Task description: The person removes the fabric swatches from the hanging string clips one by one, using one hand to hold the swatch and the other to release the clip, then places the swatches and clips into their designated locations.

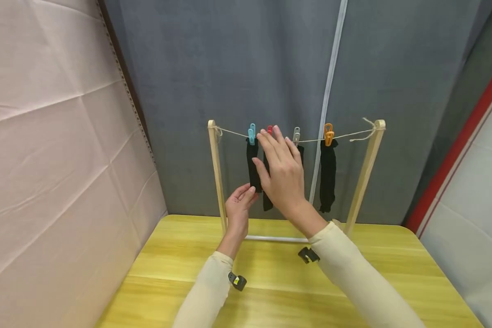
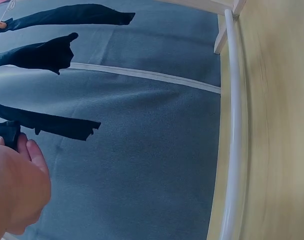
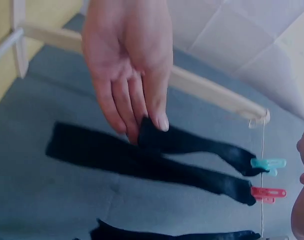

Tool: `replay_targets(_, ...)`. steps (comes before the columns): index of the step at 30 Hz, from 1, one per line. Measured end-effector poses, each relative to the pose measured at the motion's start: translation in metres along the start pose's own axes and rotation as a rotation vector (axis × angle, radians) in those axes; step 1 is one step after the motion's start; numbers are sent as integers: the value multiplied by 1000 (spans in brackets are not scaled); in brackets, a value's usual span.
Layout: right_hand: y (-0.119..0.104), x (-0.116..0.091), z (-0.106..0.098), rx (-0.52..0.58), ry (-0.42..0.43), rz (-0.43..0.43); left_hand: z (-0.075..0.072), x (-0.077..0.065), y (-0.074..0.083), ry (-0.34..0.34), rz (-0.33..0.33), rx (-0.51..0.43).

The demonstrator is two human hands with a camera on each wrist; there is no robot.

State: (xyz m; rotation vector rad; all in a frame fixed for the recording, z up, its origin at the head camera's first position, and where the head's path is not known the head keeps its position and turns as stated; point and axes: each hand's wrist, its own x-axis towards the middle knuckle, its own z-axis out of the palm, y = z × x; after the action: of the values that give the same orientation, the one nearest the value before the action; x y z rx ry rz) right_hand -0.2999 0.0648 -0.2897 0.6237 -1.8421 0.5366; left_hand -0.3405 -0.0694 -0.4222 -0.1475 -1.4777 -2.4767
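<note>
A narrow black cloth [image 1: 253,166], long like a sock, hangs from a light-blue clothespin [image 1: 252,134] on a string. My left hand [image 1: 238,209] pinches its lower end between thumb and fingers, as the right wrist view also shows. My right hand [image 1: 284,175] is raised in front of the line, fingers straight and back toward me. It partly hides a second black cloth [image 1: 268,200] under a red clothespin [image 3: 268,193] and a third [image 1: 301,152] under a grey clothespin [image 1: 296,133]. To the right, another black cloth [image 1: 327,175] hangs from an orange clothespin [image 1: 329,135].
The string [image 1: 234,132] is tied between a left wooden post [image 1: 217,173] and a right wooden post [image 1: 366,175]. A white bar [image 1: 276,238] joins them low down, over a yellow wood-grain table [image 1: 168,273]. A grey curtain [image 1: 229,68] stands behind.
</note>
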Motion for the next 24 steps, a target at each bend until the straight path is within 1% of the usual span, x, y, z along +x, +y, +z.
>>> replay_targets(3, 5, 15, 7, -88, -3, 3, 1, 1, 0, 9, 5, -18)
replay_targets(7, 12, 31, 15, -177, -42, 16, 3, 4, 0, 11, 9, -37)
replay_targets(13, 16, 50, 20, -248, -115, 46, 5, 5, -1, 18, 17, -58)
replay_targets(17, 16, 60, 20, -266, -174, 74, 6, 7, -2, 19, 33, -57)
replay_targets(21, 15, 69, 17, -239, -229, 107, 7, 8, -3, 17, 46, -54)
replay_targets(24, 15, 74, 15, -205, -246, 118, 8, 7, -2, 15, 47, -54)
